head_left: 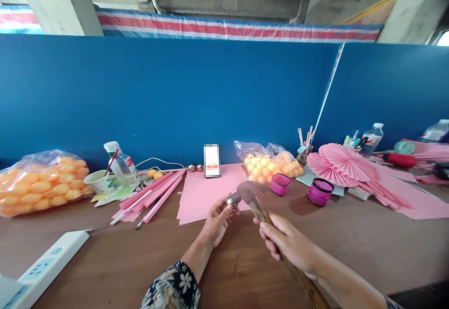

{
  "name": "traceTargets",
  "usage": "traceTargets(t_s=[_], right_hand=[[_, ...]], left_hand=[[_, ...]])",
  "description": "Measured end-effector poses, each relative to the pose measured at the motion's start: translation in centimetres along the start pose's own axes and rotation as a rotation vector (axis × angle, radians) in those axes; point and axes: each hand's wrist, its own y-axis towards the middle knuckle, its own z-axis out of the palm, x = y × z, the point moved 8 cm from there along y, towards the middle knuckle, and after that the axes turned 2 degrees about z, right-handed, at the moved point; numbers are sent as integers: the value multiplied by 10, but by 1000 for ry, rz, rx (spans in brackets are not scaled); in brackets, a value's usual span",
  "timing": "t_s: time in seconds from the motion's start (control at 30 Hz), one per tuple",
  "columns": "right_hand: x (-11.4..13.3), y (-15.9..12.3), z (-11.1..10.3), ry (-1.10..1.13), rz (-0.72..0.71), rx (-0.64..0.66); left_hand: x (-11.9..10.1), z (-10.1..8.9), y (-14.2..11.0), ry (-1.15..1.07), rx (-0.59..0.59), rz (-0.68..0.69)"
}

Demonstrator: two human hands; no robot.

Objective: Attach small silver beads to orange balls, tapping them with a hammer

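Note:
Between the fingertips of my left hand (219, 220) is a small shiny silver ball (230, 201), partly covered by the fingers. My right hand (282, 239) is wrapped around the wooden handle of a hammer (258, 211), whose end runs down toward the bottom edge. The dark hammer head is slightly blurred and sits right beside the ball; whether they touch I cannot tell. Behind my left hand lie sheets of pink paper (196, 197) on the brown table (231, 271). Two similar shiny balls (195, 168) rest at the paper's back edge.
Bags of orange balls (45, 185) (270, 166) stand left and back centre. Folded pink strips (157, 192), a bottle (121, 161) and a paper cup (98, 181) are on the left. Magenta rings (320, 192), pink paper fans (342, 164) and a power strip (52, 264) lie around. A blue partition (175, 89) closes the back.

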Motion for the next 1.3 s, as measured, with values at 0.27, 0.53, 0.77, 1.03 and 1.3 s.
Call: traceTargets(t_s=[0.27, 0.53, 0.77, 1.03, 1.3], right_hand=[[14, -3, -3, 49, -61, -35], [4, 6, 0, -49, -57, -11], [14, 1, -5, -20, -97, -48], [-8, 7, 3, 0, -38, -18], [-1, 7, 4, 5, -60, -20]], left_hand=[[3, -9, 2, -99, -85, -71], [3, -7, 2, -103, -59, -49], [3, -9, 1, -154, -115, -75], [6, -12, 2, -124, -118, -98], [4, -10, 2, -127, -80, -67]])
